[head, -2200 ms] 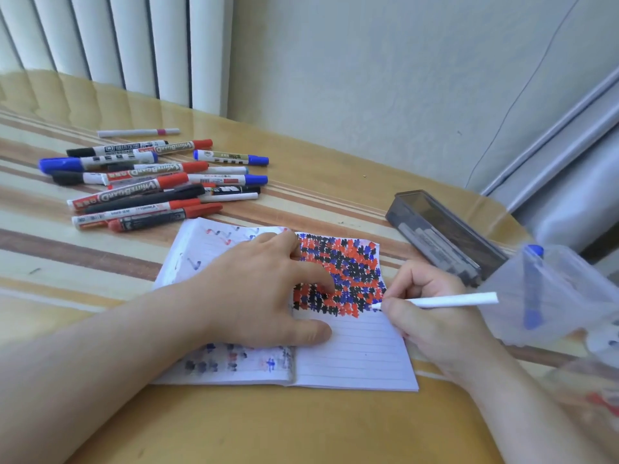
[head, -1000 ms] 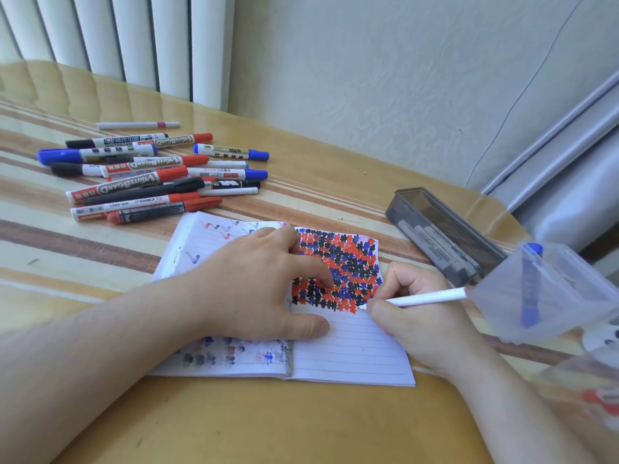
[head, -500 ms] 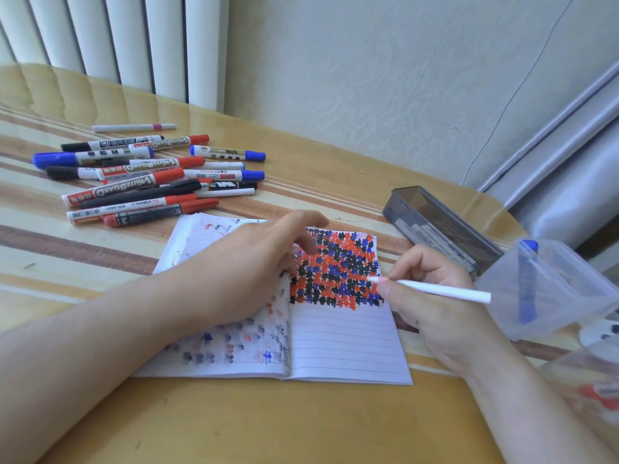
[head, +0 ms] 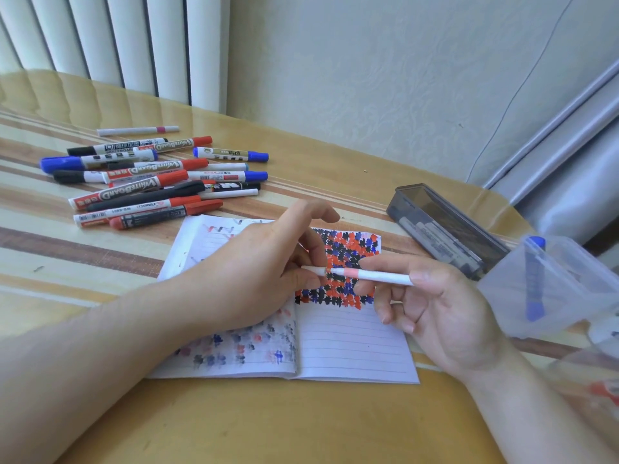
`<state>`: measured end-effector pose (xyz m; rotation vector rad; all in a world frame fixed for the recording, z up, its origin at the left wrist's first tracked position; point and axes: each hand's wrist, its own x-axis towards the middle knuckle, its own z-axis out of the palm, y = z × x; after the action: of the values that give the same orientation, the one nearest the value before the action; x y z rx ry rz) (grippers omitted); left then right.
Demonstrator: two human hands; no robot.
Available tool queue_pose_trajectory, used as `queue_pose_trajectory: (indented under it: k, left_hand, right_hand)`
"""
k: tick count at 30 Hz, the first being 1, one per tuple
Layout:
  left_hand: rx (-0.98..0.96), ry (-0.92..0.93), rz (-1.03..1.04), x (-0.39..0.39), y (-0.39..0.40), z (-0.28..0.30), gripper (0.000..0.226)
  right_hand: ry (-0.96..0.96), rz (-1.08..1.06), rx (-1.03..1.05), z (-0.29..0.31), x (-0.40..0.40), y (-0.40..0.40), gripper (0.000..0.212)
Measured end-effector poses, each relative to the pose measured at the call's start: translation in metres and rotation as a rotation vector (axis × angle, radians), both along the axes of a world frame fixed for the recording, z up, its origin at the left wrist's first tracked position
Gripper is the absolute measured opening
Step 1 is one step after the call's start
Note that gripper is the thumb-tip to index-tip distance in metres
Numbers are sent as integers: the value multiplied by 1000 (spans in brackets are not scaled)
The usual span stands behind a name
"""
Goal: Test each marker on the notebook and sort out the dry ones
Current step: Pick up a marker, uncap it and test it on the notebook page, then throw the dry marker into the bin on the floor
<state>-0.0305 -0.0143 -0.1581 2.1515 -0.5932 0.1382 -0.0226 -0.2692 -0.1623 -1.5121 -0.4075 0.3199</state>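
An open lined notebook (head: 351,349) lies on the table, its right page filled at the top with red, black and blue test marks. Above it my right hand (head: 442,306) pinches a thin white marker (head: 378,275) with a pink band, held level. My left hand (head: 264,272) pinches the marker's left end, where a white cap sits on the tip. A pile of several whiteboard markers (head: 147,182) with red, blue and black caps lies at the left rear.
A dark open pencil case (head: 442,226) sits right of the notebook. At the right edge, a clear plastic container (head: 549,289) holds a blue marker. One thin white pen (head: 137,130) lies behind the pile. A wall and vertical blinds stand behind the table.
My right hand lifted the thin marker off the page and turned it level. My left hand left the notebook and came to the marker's tip end, which is now capped.
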Motion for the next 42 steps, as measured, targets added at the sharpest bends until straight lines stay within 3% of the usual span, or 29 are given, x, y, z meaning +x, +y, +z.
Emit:
queue_pose_trajectory:
  k: [5, 7, 9, 11, 14, 17, 20, 24, 26, 30, 33, 37, 40, 42]
  left_hand:
    - [42, -50, -26, -1, 0, -1, 61]
    - [100, -106, -13, 1, 3, -3, 48]
    - [217, -187, 12, 5, 7, -4, 28]
    - [303, -207, 29, 8, 9, -3, 25]
    - [302, -179, 1, 7, 8, -3, 41]
    - [255, -205, -67, -3, -2, -2, 38]
    - [159, -263, -25, -14, -9, 4, 47]
    - [69, -247, -12, -41, -25, 20, 51]
    - [131, -234, -66, -61, -43, 34, 46]
    - [237, -306, -298, -120, -104, 63, 36]
    - [145, -89, -510, -171, -159, 56, 31]
    - [196, 321, -717, -218, -235, -23, 19]
    - [358, 426, -781, -250, -284, -104, 17]
    - [587, 404, -750, -265, -299, -155, 26]
  right_hand:
    - [-26, -36, -115, 1, -4, 7, 30]
    - [-84, -30, -135, 2, -7, 10, 9]
    - [-133, -69, -158, 1, -10, 11, 3]
    - [-342, -169, -339, -3, -10, 8, 13]
    - [-826, -252, -659, -7, -5, 3, 15]
    - [-1120, -257, -692, -8, -12, 14, 12]
    - [-1229, -266, -637, -7, -27, 30, 9]
    - [-1151, -308, -597, 9, -52, 25, 5]
    - [-1119, -368, -584, 17, -76, 5, 8]
    - [-817, -493, -405, 18, -173, -50, 9]
    - [-609, -721, -277, 3, -257, -91, 24]
    - [-269, -992, -255, -69, -352, -133, 21]
    - [144, -1101, -167, -162, -405, -150, 8]
    - [391, -1115, -261, -232, -433, -162, 16]
